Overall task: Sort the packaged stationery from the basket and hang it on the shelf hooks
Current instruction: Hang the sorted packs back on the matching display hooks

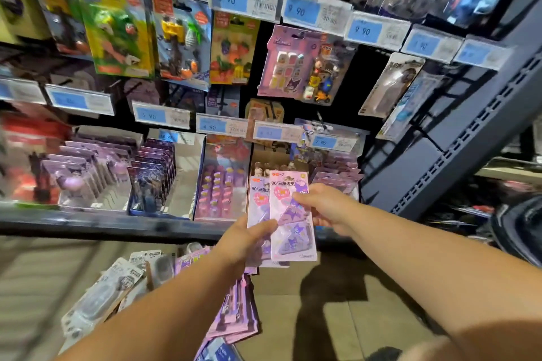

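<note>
Between my two hands: the front clip pack (pixel 293 220), a pink card of triangular corner clips with purple cartoon figures, stands upright. It overlaps the rear clip pack (pixel 255 199), which peeks out along its left side.
Right hand (pixel 325 205): my fingertips (pixel 302 199) are curled onto the right edge of the front clip pack about halfway up and pinch it. The rest of the hand stays to the right of the card.
Left hand (pixel 243 243): my thumb (pixel 264 227) lies across the face of the rear clip pack low down and grips it. The fingers behind the card are hidden.
Far edge: the dark shelf ledge (pixel 102 226) runs left to right just beyond the packs' lower halves. Open display boxes (pixel 181 173) stand on it.
Overhead: rows of blue price tags (pixel 221 126) jut toward me. One row is just above the top edges of both packs.
Hanging stock: a pink eraser card (pixel 290 64) and a fruit eraser card (pixel 231 50) hang far above the tags, with dark gaps between them.
Right edge: the grey perforated upright (pixel 440 161) slants up near my right hand but does not touch it.
Near and below: a heap of purple packs (pixel 234 311) and clear correction-tape packs (pixel 96 299) lies under my left forearm. Tan floor (pixel 366 316) shows to the right of it.
</note>
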Tool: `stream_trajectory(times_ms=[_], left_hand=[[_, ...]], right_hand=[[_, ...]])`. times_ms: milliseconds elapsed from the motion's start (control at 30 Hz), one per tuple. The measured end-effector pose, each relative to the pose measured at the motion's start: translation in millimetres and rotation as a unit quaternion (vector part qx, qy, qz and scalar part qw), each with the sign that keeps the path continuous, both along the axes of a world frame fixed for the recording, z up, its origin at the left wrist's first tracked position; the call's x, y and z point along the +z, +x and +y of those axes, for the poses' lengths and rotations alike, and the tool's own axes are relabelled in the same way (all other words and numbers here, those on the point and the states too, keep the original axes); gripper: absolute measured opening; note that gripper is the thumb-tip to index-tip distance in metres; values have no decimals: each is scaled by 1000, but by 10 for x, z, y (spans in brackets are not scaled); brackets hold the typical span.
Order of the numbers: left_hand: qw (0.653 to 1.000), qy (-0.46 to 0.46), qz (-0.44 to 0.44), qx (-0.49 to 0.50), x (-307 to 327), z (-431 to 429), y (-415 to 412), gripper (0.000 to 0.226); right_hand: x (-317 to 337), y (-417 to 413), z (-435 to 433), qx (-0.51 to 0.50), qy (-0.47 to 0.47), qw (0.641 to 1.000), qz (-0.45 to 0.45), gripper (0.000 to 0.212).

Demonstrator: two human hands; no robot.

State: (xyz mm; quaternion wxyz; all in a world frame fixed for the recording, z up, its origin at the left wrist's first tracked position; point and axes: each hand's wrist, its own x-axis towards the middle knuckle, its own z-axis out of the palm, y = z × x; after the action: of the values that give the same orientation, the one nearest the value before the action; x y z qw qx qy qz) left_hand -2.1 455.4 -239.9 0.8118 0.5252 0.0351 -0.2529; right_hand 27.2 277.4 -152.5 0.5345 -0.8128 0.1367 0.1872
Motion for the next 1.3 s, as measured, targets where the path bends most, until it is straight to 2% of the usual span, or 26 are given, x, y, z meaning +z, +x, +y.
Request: stream_trajectory(times_ms=[167, 267, 400, 467, 567, 733, 867, 933, 1000, 1167, 1300], left_hand=[[999, 40, 5, 1, -17, -49, 39, 43], [999, 46, 1, -17, -35, -95, 27, 49], [999, 41, 5, -19, -42, -136, 31, 39], [999, 44, 7, -17, 10, -183, 16, 29], [999, 38, 28, -17, 91, -355, -13, 18], [999, 29, 43, -8, 72, -661, 60, 16], [997, 49, 51, 13, 60, -818, 150, 11], [996, 60, 61, 17, -24, -855, 227, 16], [994, 85, 69, 22, -91, -895, 282, 22], [991, 106, 77, 23, -166, -1045, 347, 10], [987, 134, 82, 38, -281, -1169, 458, 5]], right_hand=[[137, 98, -79, -23, -26, 999, -27, 28], [180, 130, -166, -9, -68, 997, -26, 25], [277, 183, -238, 57, -163, 985, -8, 16], [317, 232, -305, 71, -176, 982, 6, 12], [325, 290, -498, 64, -160, 985, 29, 5], [192, 311, -899, -18, -51, 998, 36, 16], [37, 325, -1254, -68, 16, 997, 34, 18], [-62, 355, -1440, -108, 42, 993, 31, 18], [-182, 380, -1649, -154, 48, 987, 27, 19], [-513, 398, -2087, -232, 16, 972, -20, 26], [-675, 483, -2149, -265, -13, 960, -93, 17]])
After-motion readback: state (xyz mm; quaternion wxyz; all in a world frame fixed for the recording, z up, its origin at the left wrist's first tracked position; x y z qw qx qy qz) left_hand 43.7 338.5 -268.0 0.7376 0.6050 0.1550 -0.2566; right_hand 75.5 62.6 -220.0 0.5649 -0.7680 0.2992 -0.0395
